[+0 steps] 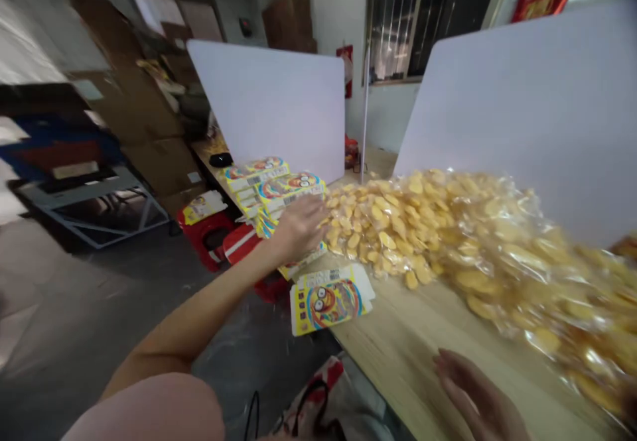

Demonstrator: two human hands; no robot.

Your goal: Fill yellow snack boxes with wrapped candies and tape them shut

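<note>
My left hand (298,227) reaches to the stacked printed cartons (291,186), its fingers over their edge; I cannot tell whether they grip one. My right hand (480,398) hangs at five o'clock in the view, fingers loosely curved and apart from the thumb, above the pale wood-grained table (398,341). Between my hands lies a single flattened carton (331,300), yellow thin card with a goggle-eyed cartoon and white flaps. From one to four o'clock spreads a heap of smooth oval yellow pieces (383,219) in crinkled, shiny clear plastic bags (517,255).
</note>
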